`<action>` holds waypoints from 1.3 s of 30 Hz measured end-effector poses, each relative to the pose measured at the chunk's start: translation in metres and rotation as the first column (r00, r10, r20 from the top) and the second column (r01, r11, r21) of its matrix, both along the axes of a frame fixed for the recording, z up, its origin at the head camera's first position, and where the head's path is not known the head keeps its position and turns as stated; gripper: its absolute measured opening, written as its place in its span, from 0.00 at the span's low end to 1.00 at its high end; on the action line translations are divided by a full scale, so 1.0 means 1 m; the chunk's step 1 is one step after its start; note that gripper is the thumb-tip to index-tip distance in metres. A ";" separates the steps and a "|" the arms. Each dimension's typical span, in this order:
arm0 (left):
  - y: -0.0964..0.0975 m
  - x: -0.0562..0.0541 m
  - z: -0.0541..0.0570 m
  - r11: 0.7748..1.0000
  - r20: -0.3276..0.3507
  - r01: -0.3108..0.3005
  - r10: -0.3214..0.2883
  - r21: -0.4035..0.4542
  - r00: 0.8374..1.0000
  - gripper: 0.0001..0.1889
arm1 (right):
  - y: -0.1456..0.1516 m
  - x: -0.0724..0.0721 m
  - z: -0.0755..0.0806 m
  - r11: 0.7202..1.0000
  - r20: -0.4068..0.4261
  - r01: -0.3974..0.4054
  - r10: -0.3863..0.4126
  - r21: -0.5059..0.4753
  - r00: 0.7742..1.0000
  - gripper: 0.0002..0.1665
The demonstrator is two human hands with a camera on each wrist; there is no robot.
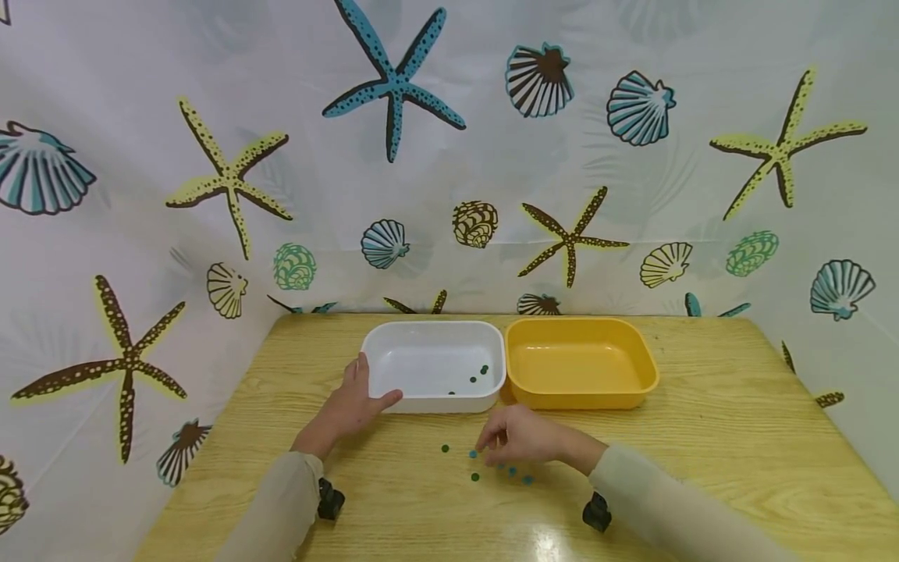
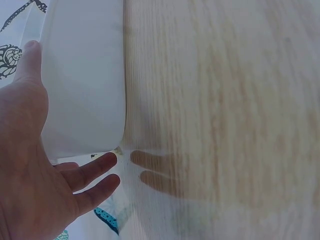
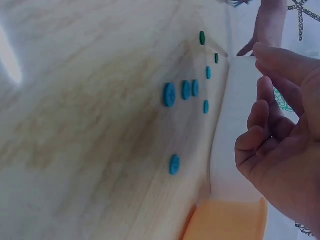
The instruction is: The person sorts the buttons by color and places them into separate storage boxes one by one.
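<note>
A pale curtain [image 1: 449,176] printed with starfish and shells rises behind the white tray and on both sides of it. The wooden table [image 1: 737,437] lies under the white tray [image 1: 435,405] and spreads out all around it. Snug against the white tray's right end is a yellow tray [image 1: 590,400], its floor bare.

The left hand [image 1: 354,403] grips the white tray at its front left corner, thumb over the front rim and fingers at the left end. The right hand [image 1: 523,435] is just in front of the white tray's right end, fingers curled and pointing left; its fingertips are partly hidden, so I cannot tell whether they pinch anything.

Small black devices [image 1: 597,513] sit at both wrists, nearer the person than the white tray.

Smallest are the round pieces. Six blue discs [image 3: 169,95] lie on the table in front of the white tray, around and below the right hand. Two green discs [image 1: 475,477] lie there too, and a few dark green pieces [image 1: 474,380] rest inside the white tray, toward its right end.
</note>
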State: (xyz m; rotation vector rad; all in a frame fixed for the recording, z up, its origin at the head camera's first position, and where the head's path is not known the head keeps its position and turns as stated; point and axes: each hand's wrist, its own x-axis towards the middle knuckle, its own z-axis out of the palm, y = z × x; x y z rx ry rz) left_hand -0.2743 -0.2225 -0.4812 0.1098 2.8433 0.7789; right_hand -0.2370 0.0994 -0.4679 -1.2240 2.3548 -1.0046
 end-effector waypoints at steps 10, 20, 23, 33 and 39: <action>0.000 0.000 0.000 1.000 0.000 0.001 -0.001 -0.002 1.000 0.60 | -0.007 0.006 -0.014 0.991 -0.078 -0.046 0.056 0.122 0.995 0.11; -0.001 0.000 -0.001 1.000 0.002 0.006 -0.006 -0.007 1.000 0.60 | -0.013 0.004 -0.024 0.980 -0.147 -0.074 0.102 0.182 0.984 0.09; -0.001 0.000 -0.001 1.000 0.001 0.008 -0.008 -0.008 1.000 0.60 | -0.015 0.003 -0.026 0.980 -0.165 -0.080 0.110 0.181 0.980 0.09; -0.001 0.000 0.000 1.000 -0.005 0.007 -0.007 -0.015 1.000 0.60 | -0.018 0.001 -0.027 0.979 -0.203 -0.114 0.147 0.167 0.968 0.08; -0.001 0.000 0.000 1.000 -0.007 0.008 -0.008 -0.005 1.000 0.60 | -0.018 0.001 -0.028 0.983 -0.187 -0.102 0.130 0.151 0.974 0.07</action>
